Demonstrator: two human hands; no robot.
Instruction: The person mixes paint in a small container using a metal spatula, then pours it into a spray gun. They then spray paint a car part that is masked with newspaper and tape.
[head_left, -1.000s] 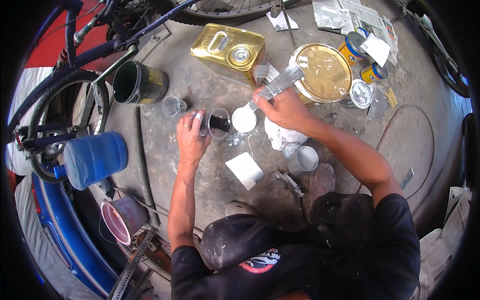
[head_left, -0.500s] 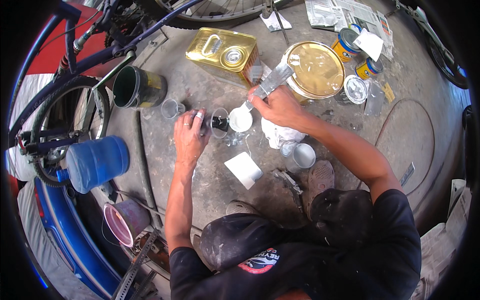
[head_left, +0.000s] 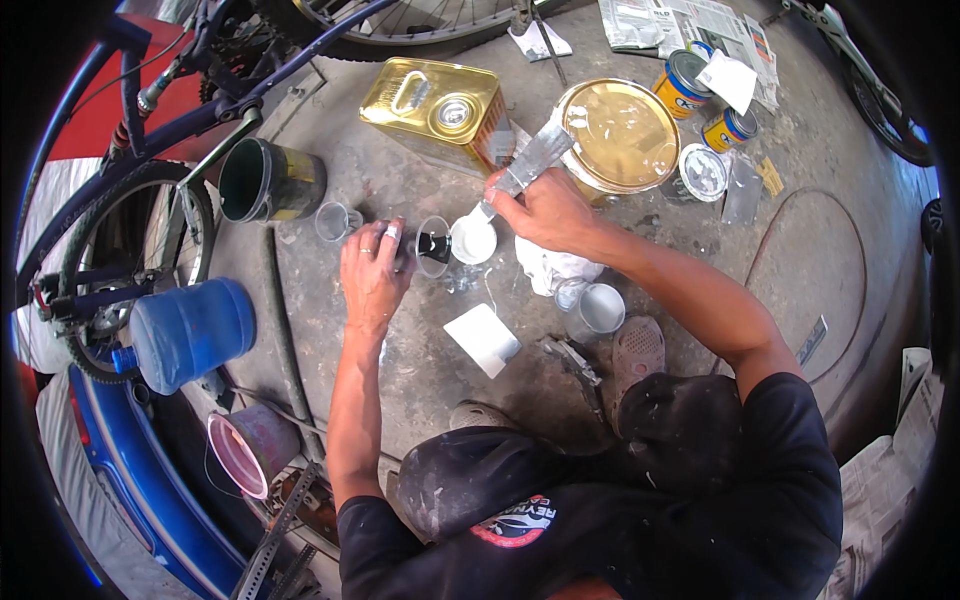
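My right hand (head_left: 545,210) grips a metal putty knife (head_left: 530,160) whose blade points up toward a large round gold can (head_left: 620,135). Its tip dips to a small round cup of white paste (head_left: 473,240). My left hand (head_left: 372,268) rests on the concrete floor, fingers closed on a small dark object next to a clear plastic cup (head_left: 433,245). A white crumpled rag (head_left: 555,270) lies under my right wrist.
A square gold tin (head_left: 440,110), a dark green pot (head_left: 265,180), another clear cup (head_left: 335,220), a white block (head_left: 482,338), a small metal cup (head_left: 600,308), two small paint cans (head_left: 685,85), a blue water jug (head_left: 190,330), a pink bucket (head_left: 245,450) and a bicycle (head_left: 130,180) surround me.
My right hand has shifted a little with the putty knife over the white cup. My left hand has stayed by the clear cup.
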